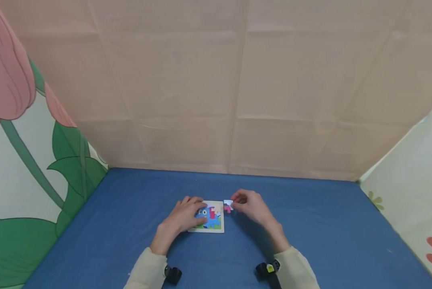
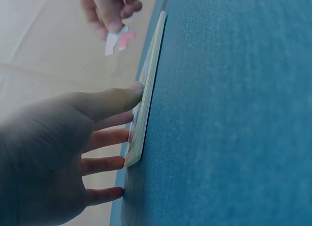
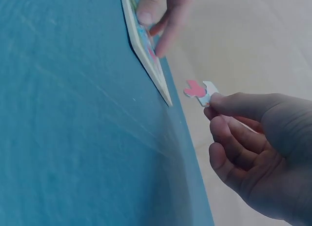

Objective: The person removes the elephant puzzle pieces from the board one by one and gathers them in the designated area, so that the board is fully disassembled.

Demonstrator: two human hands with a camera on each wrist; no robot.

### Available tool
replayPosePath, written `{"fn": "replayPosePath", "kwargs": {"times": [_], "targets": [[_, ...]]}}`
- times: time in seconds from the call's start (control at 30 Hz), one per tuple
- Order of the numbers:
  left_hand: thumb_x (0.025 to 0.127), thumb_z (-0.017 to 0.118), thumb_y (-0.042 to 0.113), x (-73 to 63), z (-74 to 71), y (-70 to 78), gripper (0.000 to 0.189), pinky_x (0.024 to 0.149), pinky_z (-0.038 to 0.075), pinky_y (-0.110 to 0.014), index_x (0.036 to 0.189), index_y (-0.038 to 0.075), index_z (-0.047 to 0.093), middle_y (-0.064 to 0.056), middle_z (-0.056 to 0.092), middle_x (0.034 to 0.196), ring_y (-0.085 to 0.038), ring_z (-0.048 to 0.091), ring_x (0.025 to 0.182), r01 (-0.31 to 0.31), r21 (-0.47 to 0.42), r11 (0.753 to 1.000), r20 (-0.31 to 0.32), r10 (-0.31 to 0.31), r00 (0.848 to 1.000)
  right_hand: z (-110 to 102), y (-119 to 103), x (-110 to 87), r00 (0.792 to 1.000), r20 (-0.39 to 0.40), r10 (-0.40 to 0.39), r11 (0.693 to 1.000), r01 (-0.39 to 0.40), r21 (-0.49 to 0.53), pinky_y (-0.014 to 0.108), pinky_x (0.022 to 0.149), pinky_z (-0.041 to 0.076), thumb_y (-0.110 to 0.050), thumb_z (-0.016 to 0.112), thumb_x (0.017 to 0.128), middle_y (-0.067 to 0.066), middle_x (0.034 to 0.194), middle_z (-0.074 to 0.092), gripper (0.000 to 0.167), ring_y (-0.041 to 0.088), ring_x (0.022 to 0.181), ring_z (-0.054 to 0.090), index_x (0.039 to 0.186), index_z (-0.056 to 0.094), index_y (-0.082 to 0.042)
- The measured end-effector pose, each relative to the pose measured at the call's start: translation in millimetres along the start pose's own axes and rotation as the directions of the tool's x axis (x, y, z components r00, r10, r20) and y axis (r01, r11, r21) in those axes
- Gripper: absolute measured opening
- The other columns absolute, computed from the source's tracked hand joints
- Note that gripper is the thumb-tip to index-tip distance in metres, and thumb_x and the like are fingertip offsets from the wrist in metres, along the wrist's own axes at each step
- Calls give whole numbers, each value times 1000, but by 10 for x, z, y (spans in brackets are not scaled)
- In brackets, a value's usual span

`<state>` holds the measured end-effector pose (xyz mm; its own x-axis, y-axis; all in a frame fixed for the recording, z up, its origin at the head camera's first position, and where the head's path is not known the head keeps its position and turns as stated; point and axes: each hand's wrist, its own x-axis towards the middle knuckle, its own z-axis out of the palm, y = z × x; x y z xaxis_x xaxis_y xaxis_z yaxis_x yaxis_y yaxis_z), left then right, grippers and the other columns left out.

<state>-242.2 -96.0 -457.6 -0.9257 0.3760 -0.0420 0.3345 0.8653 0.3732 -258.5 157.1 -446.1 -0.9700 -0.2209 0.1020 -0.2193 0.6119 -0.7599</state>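
Note:
A small jigsaw puzzle board [image 1: 213, 220] with a pale frame and a blue cartoon animal lies flat on the blue table. My left hand [image 1: 184, 214] rests on its left side, thumb and outstretched fingers touching the board and covering part of the picture. In the left wrist view the little finger reaches past the board's end. Just off the board's upper right corner, my right hand [image 1: 252, 205] pinches a pink and white puzzle piece [image 3: 196, 89] between thumb and index finger. The piece is raised above the table, and the other right fingers are curled loosely.
The blue tabletop [image 1: 327, 224] stretches around both hands. A beige sheet [image 1: 234, 88] hangs behind it. Walls with painted flowers stand at the left and right. A small black camera is strapped to each wrist.

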Motion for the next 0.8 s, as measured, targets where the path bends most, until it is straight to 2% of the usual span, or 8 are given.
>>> {"fn": "replayPosePath", "kwargs": {"times": [0.47, 0.7, 0.8], "targets": [[89, 71, 46, 4, 21, -27, 58, 110, 34, -55, 138, 17, 60, -4, 52, 145, -27, 43, 129, 0, -24, 1000, -12, 0, 1000, -319, 320, -55, 1000, -1, 3, 999, -3, -37, 29, 65, 51, -17, 74, 89, 2, 88, 70, 11, 14, 72, 63, 99, 72, -14], [88, 72, 46, 6, 25, -50, 71, 112, 31, -58, 146, 12, 50, -7, 50, 148, -30, 42, 132, -4, -52, 999, -29, 3, 1000, -473, 433, -87, 1000, -7, -5, 999, 4, -42, 31, 67, 51, -19, 74, 90, 3, 90, 70, 13, 16, 74, 64, 101, 71, -13], [88, 72, 48, 14, 24, -53, 71, 113, 30, -59, 146, 11, 50, -8, 49, 148, -31, 42, 134, 2, -46, 999, -27, -3, 1000, -513, 471, -95, 1000, -9, 2, 999, -3, -51, 31, 67, 51, -19, 74, 90, 3, 90, 70, 13, 16, 75, 63, 101, 71, -13]]}}
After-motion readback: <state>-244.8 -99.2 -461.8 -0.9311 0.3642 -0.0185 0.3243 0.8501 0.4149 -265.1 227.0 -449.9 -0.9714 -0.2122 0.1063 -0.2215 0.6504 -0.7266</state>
